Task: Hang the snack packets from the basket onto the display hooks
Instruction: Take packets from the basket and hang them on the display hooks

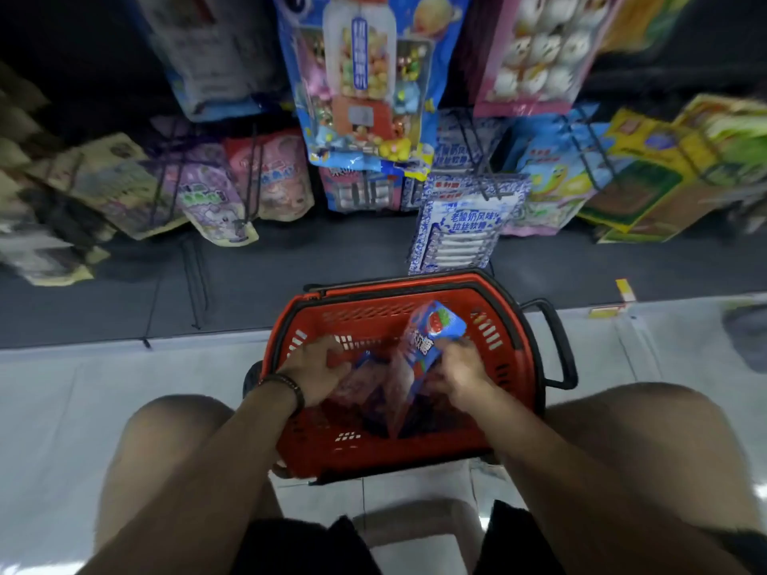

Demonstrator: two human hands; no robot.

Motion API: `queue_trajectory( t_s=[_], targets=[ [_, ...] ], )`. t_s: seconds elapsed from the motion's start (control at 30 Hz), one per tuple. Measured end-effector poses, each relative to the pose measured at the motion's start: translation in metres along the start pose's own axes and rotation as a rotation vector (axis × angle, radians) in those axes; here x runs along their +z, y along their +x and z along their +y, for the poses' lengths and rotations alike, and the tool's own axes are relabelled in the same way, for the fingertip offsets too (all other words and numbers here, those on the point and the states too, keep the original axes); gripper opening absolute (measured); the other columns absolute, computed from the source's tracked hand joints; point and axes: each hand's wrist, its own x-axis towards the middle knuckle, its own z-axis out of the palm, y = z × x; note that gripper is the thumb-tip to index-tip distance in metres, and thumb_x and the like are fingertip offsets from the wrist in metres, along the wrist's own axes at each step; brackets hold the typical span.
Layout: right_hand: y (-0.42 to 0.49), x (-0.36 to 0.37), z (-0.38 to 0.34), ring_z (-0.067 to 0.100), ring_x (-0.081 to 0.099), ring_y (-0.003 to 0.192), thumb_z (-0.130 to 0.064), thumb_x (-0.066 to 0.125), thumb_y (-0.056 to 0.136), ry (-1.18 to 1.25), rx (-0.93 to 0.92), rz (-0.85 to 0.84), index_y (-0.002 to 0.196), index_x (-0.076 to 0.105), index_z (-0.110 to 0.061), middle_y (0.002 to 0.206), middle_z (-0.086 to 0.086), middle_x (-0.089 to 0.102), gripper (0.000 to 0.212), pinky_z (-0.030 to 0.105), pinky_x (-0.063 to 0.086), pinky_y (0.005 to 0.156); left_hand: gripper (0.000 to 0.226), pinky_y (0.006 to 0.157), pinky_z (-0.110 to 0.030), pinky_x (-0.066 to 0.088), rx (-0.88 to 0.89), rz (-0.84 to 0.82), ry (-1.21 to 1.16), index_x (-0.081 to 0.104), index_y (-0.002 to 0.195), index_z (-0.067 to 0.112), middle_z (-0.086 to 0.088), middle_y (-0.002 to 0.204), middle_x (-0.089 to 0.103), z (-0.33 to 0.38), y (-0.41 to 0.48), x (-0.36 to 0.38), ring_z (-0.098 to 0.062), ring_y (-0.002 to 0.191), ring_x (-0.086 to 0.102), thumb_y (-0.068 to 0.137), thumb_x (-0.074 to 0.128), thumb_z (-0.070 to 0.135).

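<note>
A red plastic basket (504,325) stands on the floor between my knees, below the display. Both hands are inside it. My right hand (460,373) grips a blue snack packet (433,334) with a red fruit picture, tilted up out of the basket. My left hand (317,369), with a dark bead bracelet on the wrist, rests on purple packets (359,383) lying in the basket; whether it grips one is unclear through blur. Black wire display hooks (483,168) stick out from the dark rack, most of them carrying hanging packets.
Hanging packets fill the rack: a blue-and-white packet (460,230) just above the basket, a large blue bag (361,89), pink (274,176) and purple (211,197) packets left, yellow-green ones (664,172) right. A bare hook (195,280) hangs at lower left. Pale floor tiles surround the basket.
</note>
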Motion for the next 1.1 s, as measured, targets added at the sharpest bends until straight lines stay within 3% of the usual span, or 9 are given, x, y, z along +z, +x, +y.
queue_trajectory(
  t_s=[0.17, 0.27, 0.37, 0.43, 0.6, 0.73, 0.87, 1.0, 1.1],
  targets=[
    [-0.064, -0.021, -0.045, 0.019, 0.075, 0.070, -0.015, 0.052, 0.106, -0.030, -0.230, -0.207, 0.099, 0.073, -0.015, 0.089, 0.005, 0.081, 0.022, 0.035, 0.060, 0.064, 0.036, 0.098, -0.022, 0.041, 0.005, 0.082, -0.282, 0.059, 0.122, 0.026, 0.008, 0.124, 0.062, 0.005, -0.046, 0.001, -0.013, 0.117, 0.059, 0.095, 0.080, 0.037],
    [-0.101, -0.026, -0.065, 0.022, 0.078, 0.077, -0.016, 0.052, 0.108, -0.004, -0.301, -0.320, 0.100, 0.076, -0.014, 0.098, 0.011, 0.083, 0.026, 0.035, 0.061, 0.069, 0.035, 0.096, -0.025, 0.054, 0.137, 0.089, -0.566, 0.069, 0.119, 0.022, 0.010, 0.122, 0.077, 0.013, -0.071, 0.004, -0.009, 0.111, 0.070, 0.091, 0.085, 0.035],
    [-0.126, -0.026, -0.068, 0.025, 0.079, 0.084, -0.021, 0.056, 0.110, 0.038, -0.376, -0.349, 0.102, 0.078, -0.012, 0.104, 0.015, 0.082, 0.025, 0.036, 0.064, 0.074, 0.034, 0.104, -0.045, 0.058, 0.192, -0.091, -0.947, 0.072, 0.130, 0.004, -0.012, 0.130, 0.077, 0.020, -0.095, 0.015, -0.033, 0.121, 0.073, 0.098, 0.075, 0.013],
    [-0.133, -0.026, -0.062, 0.031, 0.077, 0.095, -0.022, 0.058, 0.109, 0.062, -0.414, -0.326, 0.110, 0.076, -0.002, 0.112, 0.020, 0.080, 0.027, 0.043, 0.063, 0.087, 0.036, 0.109, -0.054, 0.055, 0.154, -0.073, -1.102, 0.071, 0.129, -0.001, -0.019, 0.130, 0.076, 0.024, -0.108, 0.020, -0.044, 0.125, 0.069, 0.095, 0.075, 0.010],
    [-0.151, -0.032, -0.036, 0.033, 0.080, 0.096, -0.022, 0.073, 0.100, -0.120, -0.310, -0.444, 0.118, 0.075, -0.012, 0.113, 0.014, 0.081, 0.021, 0.041, 0.065, 0.073, 0.025, 0.100, -0.050, 0.062, 0.157, 0.230, -1.103, 0.075, 0.120, 0.005, -0.012, 0.118, 0.081, 0.026, -0.118, 0.013, -0.040, 0.116, 0.075, 0.095, 0.078, 0.007],
    [-0.153, -0.023, -0.022, 0.035, 0.079, 0.107, 0.000, 0.073, 0.097, -0.206, -0.414, -0.430, 0.121, 0.076, -0.010, 0.113, 0.011, 0.082, 0.026, 0.049, 0.065, 0.090, 0.021, 0.095, -0.044, 0.064, 0.186, 0.384, -0.999, 0.079, 0.110, 0.023, 0.003, 0.107, 0.084, 0.030, -0.127, 0.006, -0.021, 0.103, 0.080, 0.091, 0.085, 0.018],
    [-0.154, -0.011, -0.024, 0.025, 0.081, 0.100, 0.005, 0.074, 0.094, -0.221, -0.598, -0.306, 0.119, 0.076, -0.011, 0.108, 0.005, 0.084, 0.029, 0.058, 0.062, 0.095, 0.073, 0.093, -0.042, 0.063, 0.194, 0.527, -0.884, 0.059, 0.128, 0.043, 0.007, 0.123, 0.072, 0.029, -0.123, 0.015, -0.015, 0.112, 0.074, 0.067, 0.098, 0.053],
    [-0.175, 0.009, -0.009, 0.007, 0.071, 0.070, -0.041, 0.071, 0.094, -0.684, -1.049, 0.063, 0.116, 0.077, -0.032, 0.086, -0.011, 0.078, 0.024, 0.033, 0.060, 0.068, 0.034, 0.096, -0.050, 0.061, 0.315, 0.391, -0.881, 0.071, 0.121, 0.034, 0.003, 0.107, 0.079, 0.041, -0.128, 0.016, -0.022, 0.105, 0.074, 0.090, 0.082, 0.043],
    [-0.183, 0.028, 0.008, 0.011, 0.071, 0.098, -0.045, 0.060, 0.087, -0.827, -1.111, -0.043, 0.120, 0.076, -0.031, 0.111, -0.012, 0.069, 0.039, 0.028, 0.058, 0.084, 0.033, 0.091, -0.043, 0.060, 0.329, 0.217, -1.083, 0.071, 0.128, 0.016, -0.003, 0.117, 0.081, 0.046, -0.132, 0.021, -0.027, 0.110, 0.075, 0.096, 0.078, 0.021]
  ],
)
